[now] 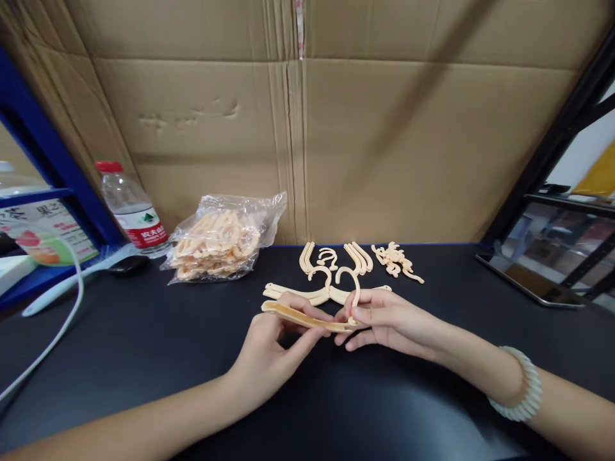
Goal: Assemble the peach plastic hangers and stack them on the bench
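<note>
Over the front of the black table, my left hand [276,349] is closed on a cream plastic hanger arm [293,314]. The arm lies almost level, its right end meeting my right hand. My right hand [389,320] pinches a cream hanger hook [355,285] near its base, the curve pointing up. Hook base and arm end touch or nearly touch; fingers partly hide the joint, so I cannot tell if they are joined. Just behind my hands lies an assembled hanger [293,293] with its own hook [323,274].
Loose hanger arms [358,257], hooks [327,257] and a pile of small cream parts [396,259] lie at the back. Left of them sit a clear bag [221,240] of parts, a water bottle [137,214], a pale brush [72,282] and a white cable [72,314]. A tablet-like device [523,282] is at right.
</note>
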Action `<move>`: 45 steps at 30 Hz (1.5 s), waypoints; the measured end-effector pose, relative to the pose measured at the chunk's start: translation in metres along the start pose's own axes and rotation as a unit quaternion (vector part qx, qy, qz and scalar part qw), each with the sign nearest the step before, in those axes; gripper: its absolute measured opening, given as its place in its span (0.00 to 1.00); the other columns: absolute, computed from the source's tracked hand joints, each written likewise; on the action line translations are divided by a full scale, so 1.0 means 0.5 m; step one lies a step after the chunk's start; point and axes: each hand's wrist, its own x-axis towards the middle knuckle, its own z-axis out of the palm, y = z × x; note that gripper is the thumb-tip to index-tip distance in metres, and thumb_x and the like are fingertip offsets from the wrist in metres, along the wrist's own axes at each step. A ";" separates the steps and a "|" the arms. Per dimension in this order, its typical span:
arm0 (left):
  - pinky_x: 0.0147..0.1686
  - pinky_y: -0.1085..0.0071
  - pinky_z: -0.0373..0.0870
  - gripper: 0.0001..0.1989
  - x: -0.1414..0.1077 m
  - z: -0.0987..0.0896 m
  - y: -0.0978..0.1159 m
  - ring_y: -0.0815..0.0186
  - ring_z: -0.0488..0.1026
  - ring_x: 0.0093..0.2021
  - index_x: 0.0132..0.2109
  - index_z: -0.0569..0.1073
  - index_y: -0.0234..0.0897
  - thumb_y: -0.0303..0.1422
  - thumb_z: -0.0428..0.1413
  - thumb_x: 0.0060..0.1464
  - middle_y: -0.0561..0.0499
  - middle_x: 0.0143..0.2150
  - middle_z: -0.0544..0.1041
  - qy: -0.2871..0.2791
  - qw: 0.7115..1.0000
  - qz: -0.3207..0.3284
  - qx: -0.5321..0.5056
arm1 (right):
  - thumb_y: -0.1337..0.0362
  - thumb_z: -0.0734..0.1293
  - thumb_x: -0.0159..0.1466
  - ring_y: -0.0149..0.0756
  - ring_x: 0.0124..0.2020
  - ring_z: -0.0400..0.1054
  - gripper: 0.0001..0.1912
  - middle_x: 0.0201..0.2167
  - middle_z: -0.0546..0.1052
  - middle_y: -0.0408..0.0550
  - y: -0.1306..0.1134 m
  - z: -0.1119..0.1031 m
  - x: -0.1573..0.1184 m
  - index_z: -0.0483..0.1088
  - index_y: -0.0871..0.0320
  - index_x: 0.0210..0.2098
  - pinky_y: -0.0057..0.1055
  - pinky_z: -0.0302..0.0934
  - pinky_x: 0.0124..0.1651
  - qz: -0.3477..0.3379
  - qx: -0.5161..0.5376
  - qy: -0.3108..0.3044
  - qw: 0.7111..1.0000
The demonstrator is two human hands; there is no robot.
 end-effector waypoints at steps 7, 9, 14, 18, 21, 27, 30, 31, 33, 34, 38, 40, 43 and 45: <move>0.37 0.69 0.78 0.03 0.001 0.001 -0.001 0.63 0.78 0.38 0.38 0.70 0.37 0.28 0.57 0.56 0.50 0.37 0.78 0.016 1.000 0.019 0.015 | 0.60 0.72 0.58 0.38 0.38 0.74 0.13 0.34 0.75 0.50 -0.001 0.005 0.000 0.70 0.63 0.34 0.38 0.66 0.47 -0.004 -0.008 0.008 1.000; 0.36 0.70 0.78 0.03 0.001 0.001 0.002 0.64 0.78 0.37 0.39 0.71 0.38 0.28 0.57 0.55 0.50 0.37 0.78 0.012 0.999 0.024 0.019 | 0.60 0.72 0.58 0.37 0.38 0.74 0.12 0.33 0.76 0.50 0.000 0.006 0.000 0.70 0.63 0.34 0.37 0.66 0.47 -0.007 -0.015 0.011 1.000; 0.34 0.74 0.75 0.04 -0.001 -0.001 0.007 0.66 0.77 0.36 0.38 0.73 0.38 0.26 0.58 0.55 0.51 0.36 0.78 0.014 0.996 0.056 0.067 | 0.59 0.73 0.57 0.36 0.36 0.74 0.13 0.31 0.76 0.50 0.000 0.013 -0.001 0.71 0.63 0.33 0.35 0.67 0.45 -0.030 -0.040 0.032 0.998; 0.35 0.74 0.74 0.06 -0.002 -0.002 0.005 0.67 0.77 0.36 0.39 0.73 0.40 0.25 0.58 0.54 0.53 0.35 0.79 0.018 0.993 0.084 0.086 | 0.58 0.74 0.55 0.37 0.34 0.74 0.15 0.30 0.76 0.49 0.001 0.016 -0.001 0.71 0.63 0.33 0.34 0.68 0.43 -0.043 -0.062 0.057 0.996; 0.36 0.74 0.73 0.06 -0.002 -0.002 0.005 0.67 0.77 0.36 0.39 0.73 0.40 0.25 0.58 0.54 0.53 0.35 0.79 0.022 0.991 0.096 0.093 | 0.58 0.74 0.55 0.36 0.33 0.75 0.15 0.30 0.77 0.49 0.005 0.016 0.001 0.71 0.63 0.33 0.34 0.69 0.41 -0.060 -0.071 0.063 0.994; 0.37 0.72 0.74 0.05 -0.006 -0.002 0.000 0.65 0.77 0.37 0.39 0.73 0.40 0.26 0.57 0.55 0.51 0.36 0.79 0.017 0.990 0.094 0.100 | 0.58 0.75 0.54 0.36 0.31 0.75 0.15 0.30 0.77 0.48 0.011 0.021 0.005 0.71 0.62 0.32 0.33 0.70 0.39 -0.082 -0.082 0.078 0.990; 0.36 0.71 0.74 0.05 -0.006 -0.001 -0.001 0.64 0.77 0.37 0.39 0.73 0.39 0.26 0.57 0.55 0.51 0.35 0.79 0.021 0.991 0.090 0.099 | 0.57 0.75 0.53 0.36 0.31 0.75 0.15 0.29 0.77 0.48 0.013 0.023 0.005 0.71 0.62 0.31 0.33 0.70 0.38 -0.088 -0.090 0.089 0.988; 0.36 0.72 0.75 0.05 -0.006 -0.001 0.000 0.64 0.77 0.37 0.39 0.73 0.39 0.26 0.57 0.55 0.51 0.36 0.78 0.023 0.991 0.088 0.097 | 0.57 0.75 0.53 0.36 0.30 0.75 0.15 0.29 0.77 0.48 0.014 0.023 0.005 0.71 0.62 0.31 0.33 0.70 0.38 -0.090 -0.092 0.091 0.987; 0.35 0.73 0.75 0.06 -0.006 0.001 0.001 0.65 0.77 0.37 0.39 0.73 0.40 0.25 0.57 0.55 0.51 0.36 0.78 0.023 0.992 0.084 0.086 | 0.57 0.75 0.53 0.36 0.29 0.75 0.15 0.28 0.77 0.48 0.015 0.024 0.006 0.71 0.62 0.31 0.33 0.70 0.37 -0.096 -0.098 0.096 0.986; 0.34 0.73 0.76 0.06 -0.006 0.002 0.001 0.65 0.77 0.37 0.39 0.73 0.40 0.25 0.57 0.55 0.51 0.37 0.78 0.020 0.994 0.080 0.077 | 0.57 0.75 0.53 0.35 0.29 0.75 0.15 0.28 0.77 0.48 0.016 0.024 0.006 0.71 0.62 0.31 0.33 0.70 0.36 -0.099 -0.101 0.096 0.985; 0.35 0.72 0.77 0.06 -0.007 0.007 0.002 0.65 0.78 0.36 0.40 0.71 0.40 0.25 0.57 0.55 0.52 0.37 0.78 0.019 0.997 0.061 0.047 | 0.57 0.74 0.54 0.35 0.28 0.74 0.15 0.27 0.77 0.48 0.018 0.028 0.008 0.71 0.62 0.31 0.32 0.70 0.35 -0.117 -0.109 0.097 0.982; 0.35 0.72 0.78 0.06 -0.007 0.009 0.004 0.65 0.78 0.35 0.39 0.70 0.40 0.26 0.57 0.55 0.52 0.37 0.77 0.027 0.998 0.044 0.030 | 0.57 0.74 0.54 0.35 0.27 0.74 0.15 0.26 0.76 0.47 0.018 0.029 0.008 0.70 0.62 0.31 0.31 0.69 0.34 -0.127 -0.107 0.100 0.981; 0.35 0.72 0.78 0.06 -0.006 0.013 0.006 0.66 0.78 0.33 0.40 0.68 0.39 0.28 0.57 0.55 0.53 0.36 0.77 0.041 0.999 0.010 -0.016 | 0.56 0.74 0.54 0.34 0.25 0.73 0.15 0.24 0.75 0.46 0.018 0.029 0.008 0.71 0.61 0.31 0.30 0.68 0.32 -0.121 -0.096 0.108 0.982; 0.36 0.71 0.78 0.06 -0.003 0.015 0.008 0.67 0.78 0.34 0.40 0.66 0.39 0.29 0.57 0.56 0.53 0.36 0.77 0.045 0.997 -0.016 -0.060 | 0.55 0.74 0.55 0.33 0.25 0.72 0.15 0.25 0.75 0.46 0.018 0.028 0.008 0.72 0.61 0.32 0.31 0.67 0.32 -0.112 -0.099 0.114 0.982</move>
